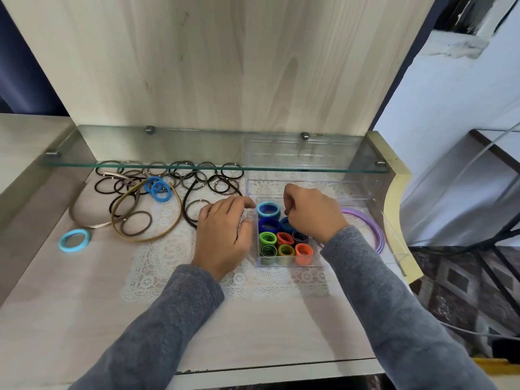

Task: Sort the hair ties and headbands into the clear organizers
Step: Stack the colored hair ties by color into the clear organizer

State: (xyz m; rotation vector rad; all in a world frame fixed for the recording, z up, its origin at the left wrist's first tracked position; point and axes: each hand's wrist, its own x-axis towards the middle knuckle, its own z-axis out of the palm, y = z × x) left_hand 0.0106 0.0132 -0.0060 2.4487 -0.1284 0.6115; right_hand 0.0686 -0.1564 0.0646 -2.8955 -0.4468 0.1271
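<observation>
A pale wooden back panel (pixel 225 66) is seen rising behind a pale wooden desk (pixel 84 305); a glass shelf (pixel 197 161) is fixed across the panel just above the desk; a white lace mat (pixel 157 266) is spread over the middle of the desk. A large clear organizer (pixel 394 249) is set at the right edge, and purple headbands (pixel 377 232) are laid curved inside it; a small clear organizer (pixel 287 264) is placed just to its left on the mat, packed with upright rolls of coloured hair ties (pixel 284 244) in blue, green, red, orange and black. On the left half of the desk a beige headband (pixel 81 220), a gold headband (pixel 146 239) and a dark brown headband (pixel 187 212) are left lying, overlapping loose brown hair ties (pixel 168 175) that are scattered under the shelf. The left hand (pixel 222 235) is laid flat beside the small organizer, its fingers nearly straight against the left wall and nothing gripped; the right hand (pixel 312 212) is held over the organizer's far end with its fingers curled downward, and whether a tie is pinched beneath them cannot be told. Blue hair ties (pixel 159 190) are lying among the brown ones; a single light blue hair tie (pixel 74 240) is lying apart near the left edge.
</observation>
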